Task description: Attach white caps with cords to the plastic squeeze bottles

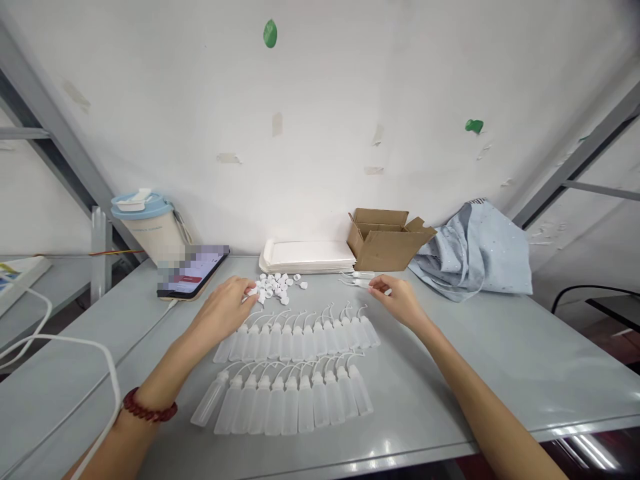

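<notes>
Two rows of small translucent squeeze bottles lie side by side on the grey table, a far row (pixel 300 337) and a near row (pixel 290 400), each bottle with a thin curved spout. Behind them sits a heap of small white caps (pixel 278 285). My left hand (pixel 226 310) reaches into the near edge of that heap, fingers curled and pinched on a white cap. My right hand (pixel 397 300) rests past the right end of the far row, fingers pinched at a loose bottle (pixel 359 283) lying there. A red bead bracelet (pixel 149 408) is on my left wrist.
A stack of white trays (pixel 306 256) and an open cardboard box (pixel 386 239) stand against the wall. A phone (pixel 193 275) leans by a lidded tub (pixel 150 227) at left. Blue cloth (pixel 475 252) lies at right. A white cable (pixel 65 347) crosses the left table edge.
</notes>
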The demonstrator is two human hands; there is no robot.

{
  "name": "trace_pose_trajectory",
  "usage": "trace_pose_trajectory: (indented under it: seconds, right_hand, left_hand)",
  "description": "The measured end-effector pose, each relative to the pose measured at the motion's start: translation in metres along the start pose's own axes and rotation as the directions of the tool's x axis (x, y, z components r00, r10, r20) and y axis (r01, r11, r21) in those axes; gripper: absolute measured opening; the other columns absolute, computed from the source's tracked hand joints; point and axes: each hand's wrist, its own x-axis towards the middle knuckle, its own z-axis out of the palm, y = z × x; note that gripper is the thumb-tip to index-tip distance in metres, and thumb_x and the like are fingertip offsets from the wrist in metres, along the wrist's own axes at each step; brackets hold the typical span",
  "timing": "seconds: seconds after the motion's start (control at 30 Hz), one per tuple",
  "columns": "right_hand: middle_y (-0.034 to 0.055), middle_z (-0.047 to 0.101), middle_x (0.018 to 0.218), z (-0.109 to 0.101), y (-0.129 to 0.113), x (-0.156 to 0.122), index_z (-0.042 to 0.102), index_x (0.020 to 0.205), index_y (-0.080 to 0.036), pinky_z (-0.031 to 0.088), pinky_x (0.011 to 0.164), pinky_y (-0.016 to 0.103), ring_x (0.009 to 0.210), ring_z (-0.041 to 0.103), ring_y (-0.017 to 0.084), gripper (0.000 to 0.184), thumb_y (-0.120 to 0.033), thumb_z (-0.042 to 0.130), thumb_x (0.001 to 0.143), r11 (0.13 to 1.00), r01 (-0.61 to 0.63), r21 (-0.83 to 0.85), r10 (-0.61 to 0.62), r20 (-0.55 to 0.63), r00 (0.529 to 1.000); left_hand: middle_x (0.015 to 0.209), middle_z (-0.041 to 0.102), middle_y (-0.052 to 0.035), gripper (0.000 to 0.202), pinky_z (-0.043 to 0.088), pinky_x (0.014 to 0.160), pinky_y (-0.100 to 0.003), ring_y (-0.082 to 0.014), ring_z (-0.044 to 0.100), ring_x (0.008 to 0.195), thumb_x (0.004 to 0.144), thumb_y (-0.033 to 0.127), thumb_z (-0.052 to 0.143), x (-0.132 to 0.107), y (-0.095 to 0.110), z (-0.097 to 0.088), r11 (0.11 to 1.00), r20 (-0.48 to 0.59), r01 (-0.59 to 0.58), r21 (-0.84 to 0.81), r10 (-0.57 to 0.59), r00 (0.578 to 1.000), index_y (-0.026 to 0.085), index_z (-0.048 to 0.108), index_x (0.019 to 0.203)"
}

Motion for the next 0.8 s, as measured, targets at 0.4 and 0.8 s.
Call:
trace_pose_trajectory:
  seconds: [0.4, 0.8]
  right_hand:
    - [-0.0006, 0.06, 0.054, -0.023, -0.022, -0.017, 0.055, 0.059, -0.016, 0.034, 0.046, 0.023, 0.046, 0.048, 0.01, 0.024, -0.035, 0.055, 0.075, 0.984, -0.125, 0.126, 0.022, 0.608, 0.793]
    - [-0.0005, 0.058, 0.047, -0.025, -0.029, -0.02, 0.045, 0.051, -0.019, 0.034, 0.046, 0.024, 0.041, 0.047, 0.01, 0.024, -0.028, 0.051, 0.072, 0.993, -0.115, 0.003, 0.085, 0.65, 0.755]
  left_hand:
    - [0.1, 0.065, -0.0054, 0.028, 0.049, 0.081, -0.036, -0.0212, 0.06, 0.092, 0.08, 0.037, 0.046, -0.017, 0.039, 0.01, 0.882, 0.149, -0.077, -0.466, 0.164, 0.975, 0.02, 0.064, 0.094]
    - [0.095, 0.067, -0.0039, 0.025, 0.051, 0.078, -0.031, -0.02, 0.062, 0.09, 0.08, 0.038, 0.051, -0.021, 0.049, 0.002, 0.8, 0.2, -0.045, -0.598, 0.204, 0.958, 0.02, 0.063, 0.091]
